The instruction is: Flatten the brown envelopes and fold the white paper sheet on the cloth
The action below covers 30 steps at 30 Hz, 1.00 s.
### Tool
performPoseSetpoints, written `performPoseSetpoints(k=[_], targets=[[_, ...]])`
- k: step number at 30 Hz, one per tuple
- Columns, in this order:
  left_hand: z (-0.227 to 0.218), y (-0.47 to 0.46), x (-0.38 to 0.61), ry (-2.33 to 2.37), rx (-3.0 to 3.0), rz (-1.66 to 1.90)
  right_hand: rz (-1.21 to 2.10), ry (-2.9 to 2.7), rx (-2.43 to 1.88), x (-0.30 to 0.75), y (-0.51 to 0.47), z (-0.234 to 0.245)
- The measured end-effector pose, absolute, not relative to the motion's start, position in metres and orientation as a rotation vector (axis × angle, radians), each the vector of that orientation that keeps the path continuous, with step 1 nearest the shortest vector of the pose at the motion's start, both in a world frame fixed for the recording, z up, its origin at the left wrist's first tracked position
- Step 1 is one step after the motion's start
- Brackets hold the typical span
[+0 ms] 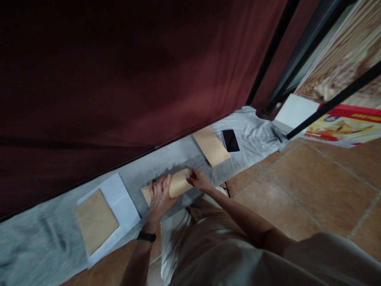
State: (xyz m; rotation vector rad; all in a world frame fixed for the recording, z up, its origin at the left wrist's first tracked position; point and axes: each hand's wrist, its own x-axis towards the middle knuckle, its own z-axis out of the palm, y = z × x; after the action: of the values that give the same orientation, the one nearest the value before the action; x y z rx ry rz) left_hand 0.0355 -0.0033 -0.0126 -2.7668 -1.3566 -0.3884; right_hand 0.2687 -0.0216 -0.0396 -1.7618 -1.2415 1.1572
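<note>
A brown paper envelope (177,184) lies bowed over the narrow grey-covered surface in front of me, its right end gaping. My left hand (160,197), with a dark band on the wrist, grips its left part, the fingers over the top and the thumb along the lower side. At the gaping end, the fingers of my right hand (200,180) close on the edge and reach partly into the mouth. A bit of white shows inside there; what it is I cannot make out. My right fingertips are partly hidden.
Another brown envelope (212,146) lies to the right beside a phone (231,140). On the left, a third brown envelope (97,221) rests on white paper sheets (120,196). A dark red curtain (149,79) hangs behind. Black poles (333,101) and a printed box (345,125) stand at right.
</note>
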Motion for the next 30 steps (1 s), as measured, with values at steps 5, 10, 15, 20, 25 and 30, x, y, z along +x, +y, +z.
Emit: performPoseSetpoints(k=[5, 10, 15, 20, 25, 30], targets=[[-0.013, -0.002, 0.036, -1.335, -2.789, -0.378, 1.160, -1.264, -1.832, 0.274, -0.019, -0.035], [-0.011, -0.001, 0.038, -1.319, -2.801, -0.387, 1.189, -1.259, -1.835, 0.277, -0.018, -0.032], [-0.008, 0.002, 0.038, -1.309, -2.819, -0.378, 1.216, -1.200, -1.803, 0.278, -0.019, -0.032], [-0.009, 0.003, 0.038, -1.314, -2.826, -0.372, 1.260, -1.000, -1.743, 0.274, -0.017, -0.041], [-0.018, -0.011, 0.039, -1.629, -2.708, -0.726, 1.251, -0.722, -1.620, 0.264, -0.013, -0.052], [-0.032, -0.033, 0.059, -2.750, -2.142, -1.882, 1.181, -0.519, -1.399, 0.253, -0.018, -0.055]])
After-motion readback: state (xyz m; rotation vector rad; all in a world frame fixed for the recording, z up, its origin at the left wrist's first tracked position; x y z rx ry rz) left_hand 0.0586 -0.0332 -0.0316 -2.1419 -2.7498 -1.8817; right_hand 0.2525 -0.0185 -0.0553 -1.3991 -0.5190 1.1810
